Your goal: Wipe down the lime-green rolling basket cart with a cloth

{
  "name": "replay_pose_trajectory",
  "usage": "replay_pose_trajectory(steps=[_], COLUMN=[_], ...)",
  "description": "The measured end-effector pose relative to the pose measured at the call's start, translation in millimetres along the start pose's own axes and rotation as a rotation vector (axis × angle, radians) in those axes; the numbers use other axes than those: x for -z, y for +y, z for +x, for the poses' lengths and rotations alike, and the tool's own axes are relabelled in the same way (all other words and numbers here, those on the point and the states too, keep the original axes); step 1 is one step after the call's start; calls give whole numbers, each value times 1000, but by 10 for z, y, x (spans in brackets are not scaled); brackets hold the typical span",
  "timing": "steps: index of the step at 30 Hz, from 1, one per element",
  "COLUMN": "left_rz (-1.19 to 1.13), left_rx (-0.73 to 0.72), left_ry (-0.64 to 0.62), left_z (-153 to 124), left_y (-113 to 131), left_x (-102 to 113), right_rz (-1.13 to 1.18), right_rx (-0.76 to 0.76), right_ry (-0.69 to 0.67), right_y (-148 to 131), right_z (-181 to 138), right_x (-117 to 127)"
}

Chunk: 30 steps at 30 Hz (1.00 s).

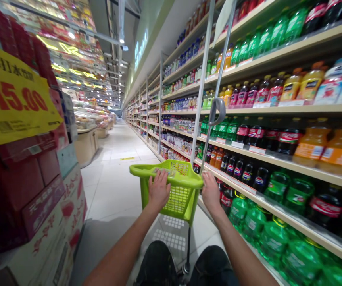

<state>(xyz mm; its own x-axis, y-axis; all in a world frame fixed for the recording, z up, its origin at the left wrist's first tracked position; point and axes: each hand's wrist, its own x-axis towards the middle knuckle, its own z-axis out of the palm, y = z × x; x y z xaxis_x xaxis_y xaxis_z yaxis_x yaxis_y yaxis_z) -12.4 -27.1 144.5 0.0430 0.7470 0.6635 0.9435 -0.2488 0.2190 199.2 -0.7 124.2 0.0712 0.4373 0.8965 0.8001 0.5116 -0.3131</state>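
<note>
A lime green shopping basket cart (pixel 147 170) stands in front of me in a supermarket aisle. My left hand (pixel 158 190) is closed over its near rim on the left side. On the right side of that rim, my right hand (pixel 210 191) grips the same way. Something flat with a printed pattern lies in the basket (pixel 179 167); I cannot make out what it is. My knees in dark trousers show at the bottom.
Shelves of soft drink bottles (pixel 260 131) run along the right, close to the cart. Stacked red and white cartons (pixel 37 190) with a yellow price sign (pixel 13 99) stand at the left. The white tiled aisle (pixel 120 147) stretches ahead.
</note>
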Motion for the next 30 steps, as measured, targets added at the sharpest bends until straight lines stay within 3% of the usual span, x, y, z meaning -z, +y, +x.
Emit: replay_pose_trajectory(steps=[5, 8, 11, 16, 19, 24, 30], left_rz=[31, 44, 41, 22, 31, 77, 59], left_rx=[-26, -40, -34, -3, 25, -12, -131], left_ry=[12, 23, 21, 9, -9, -34, -121], left_z=[-11, -25, -32, -33, -38, -33, 135], left_y=[27, 28, 33, 76, 112, 119, 174], left_x=[2, 8, 18, 44, 51, 41, -58], right_rz=[130, 175, 143, 20, 32, 159, 134], right_rx=[162, 287, 270, 76, 64, 230, 238], right_ry=[-89, -163, -149, -49, -55, -164, -196], right_y=[-583, -752, -564, -62, -157, -560, -250], right_z=[-114, -138, -109, -28, -44, -38, 181], right_x=[-239, -300, -192, 68, 4, -310, -415])
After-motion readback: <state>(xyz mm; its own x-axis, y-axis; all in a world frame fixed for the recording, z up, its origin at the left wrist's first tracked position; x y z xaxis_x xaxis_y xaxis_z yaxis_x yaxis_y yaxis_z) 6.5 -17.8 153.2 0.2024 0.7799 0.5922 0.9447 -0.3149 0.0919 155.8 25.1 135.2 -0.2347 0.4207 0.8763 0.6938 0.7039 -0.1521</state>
